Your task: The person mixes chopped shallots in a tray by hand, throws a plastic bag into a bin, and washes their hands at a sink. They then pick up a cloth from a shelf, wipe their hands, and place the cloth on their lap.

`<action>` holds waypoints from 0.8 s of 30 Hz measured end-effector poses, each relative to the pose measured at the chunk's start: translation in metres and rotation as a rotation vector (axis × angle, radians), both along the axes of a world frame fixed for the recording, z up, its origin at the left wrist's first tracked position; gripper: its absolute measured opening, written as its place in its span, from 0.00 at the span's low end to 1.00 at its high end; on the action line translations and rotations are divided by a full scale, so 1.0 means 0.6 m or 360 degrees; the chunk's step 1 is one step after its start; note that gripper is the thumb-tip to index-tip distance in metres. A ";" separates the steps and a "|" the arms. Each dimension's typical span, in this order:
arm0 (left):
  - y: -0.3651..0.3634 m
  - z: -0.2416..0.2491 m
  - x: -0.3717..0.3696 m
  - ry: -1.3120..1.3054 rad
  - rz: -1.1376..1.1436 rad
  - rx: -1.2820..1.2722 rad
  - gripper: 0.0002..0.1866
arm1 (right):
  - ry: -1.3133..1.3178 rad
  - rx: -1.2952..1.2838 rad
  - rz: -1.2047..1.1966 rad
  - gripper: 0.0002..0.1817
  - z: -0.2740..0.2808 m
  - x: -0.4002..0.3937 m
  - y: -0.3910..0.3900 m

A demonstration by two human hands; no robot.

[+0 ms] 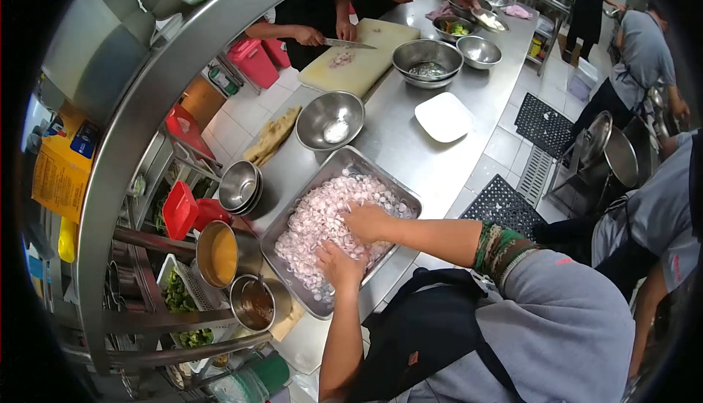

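A rectangular steel tray [410,196] on the steel counter holds a thick layer of pale pink sliced shallots [311,220]. Both my hands are down in the slices near the tray's near side. My right hand [366,221] lies palm down on the heap, fingers pushed into it. My left hand [339,264] rests just beside it, closer to the tray's near rim, fingers spread over the slices. Neither hand grips a tool.
Beyond the tray stand an empty steel bowl [331,119], a white plate [443,117] and more bowls [428,59]. Another person's hands cut with a knife [350,43] on a cutting board [359,60]. Left are stacked bowls [239,185], sauce pots [217,254] and shelf rails. People work at right.
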State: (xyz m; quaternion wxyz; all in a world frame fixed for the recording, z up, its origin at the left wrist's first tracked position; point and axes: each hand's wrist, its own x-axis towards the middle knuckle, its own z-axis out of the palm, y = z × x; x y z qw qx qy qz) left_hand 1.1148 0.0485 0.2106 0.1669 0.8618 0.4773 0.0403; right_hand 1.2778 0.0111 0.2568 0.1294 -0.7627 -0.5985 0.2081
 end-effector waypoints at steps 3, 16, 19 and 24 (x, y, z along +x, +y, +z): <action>0.030 -0.039 -0.011 -0.0279 -0.0026 0.0090 0.47 | 0.0108 0.0214 -0.0101 0.27 -0.055 0.008 0.007; 0.114 0.007 -0.070 -0.0672 0.0347 -0.0002 0.33 | 0.0242 0.0109 -0.0051 0.47 -0.042 0.093 0.062; 0.109 -0.018 -0.031 -0.1090 0.0520 -0.0512 0.41 | 0.0210 0.0182 -0.0253 0.54 -0.071 0.023 0.042; 0.088 -0.008 0.014 -0.1529 0.0567 -0.0587 0.36 | 0.0698 0.0471 -0.0485 0.37 -0.119 -0.028 0.070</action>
